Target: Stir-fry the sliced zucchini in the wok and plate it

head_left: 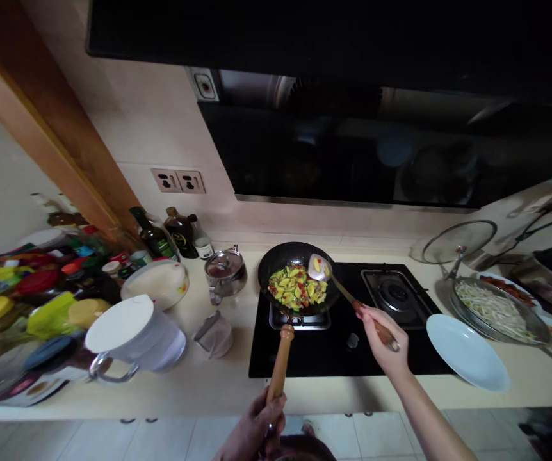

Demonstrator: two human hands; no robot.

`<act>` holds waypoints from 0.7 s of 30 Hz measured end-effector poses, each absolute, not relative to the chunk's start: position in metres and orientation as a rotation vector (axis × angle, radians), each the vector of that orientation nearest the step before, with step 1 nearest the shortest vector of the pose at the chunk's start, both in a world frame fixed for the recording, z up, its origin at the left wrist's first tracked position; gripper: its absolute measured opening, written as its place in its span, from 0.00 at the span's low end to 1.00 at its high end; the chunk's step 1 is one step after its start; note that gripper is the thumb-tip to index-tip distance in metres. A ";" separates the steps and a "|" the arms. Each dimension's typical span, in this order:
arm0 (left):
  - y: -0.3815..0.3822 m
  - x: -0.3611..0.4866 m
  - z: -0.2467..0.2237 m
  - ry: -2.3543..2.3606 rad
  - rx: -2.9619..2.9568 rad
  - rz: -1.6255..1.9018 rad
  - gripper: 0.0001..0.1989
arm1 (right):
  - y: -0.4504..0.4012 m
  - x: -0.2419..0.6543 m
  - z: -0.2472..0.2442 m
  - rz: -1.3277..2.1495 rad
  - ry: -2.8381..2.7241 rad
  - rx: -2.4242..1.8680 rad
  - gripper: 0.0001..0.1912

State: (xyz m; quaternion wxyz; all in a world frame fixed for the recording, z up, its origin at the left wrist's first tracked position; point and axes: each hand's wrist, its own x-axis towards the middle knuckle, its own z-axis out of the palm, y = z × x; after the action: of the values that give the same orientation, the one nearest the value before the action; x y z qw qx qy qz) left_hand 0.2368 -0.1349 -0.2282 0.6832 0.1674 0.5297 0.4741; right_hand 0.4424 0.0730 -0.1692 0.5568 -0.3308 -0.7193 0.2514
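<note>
My left hand (261, 419) is wrapped round the wooden handle (280, 365) of a black wok (270, 261) on the left burner. Sliced yellow-green vegetables with red bits (295, 288) lie in the wok. In my right hand (387, 339) is the wooden handle of a metal spatula (346, 292). The spatula's blade is over the right side of the wok, with a few pieces of food on it.
A pale plate (468, 352) lies right of the black hob (353, 362), near a colander of bean sprouts (492, 307). Left are a glass pot (226, 272), a small clear container (214, 336), a white pitcher (136, 339), bottles (180, 234) and jars. A range hood hangs above.
</note>
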 end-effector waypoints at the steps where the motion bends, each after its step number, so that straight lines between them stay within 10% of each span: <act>1: -0.135 0.236 -0.228 1.180 0.378 1.054 0.21 | 0.069 0.451 -0.167 0.579 -1.708 -0.795 0.08; 21: -0.136 0.235 -0.227 1.199 0.378 1.053 0.21 | -0.004 0.459 -0.218 0.656 -1.810 -0.848 0.15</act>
State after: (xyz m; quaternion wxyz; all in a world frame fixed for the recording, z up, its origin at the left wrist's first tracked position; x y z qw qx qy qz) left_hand 0.2352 -0.1364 -0.2269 0.6820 0.1685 0.5347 0.4696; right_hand 0.4590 -0.0035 -0.2180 0.4959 -0.3500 -0.7472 0.2707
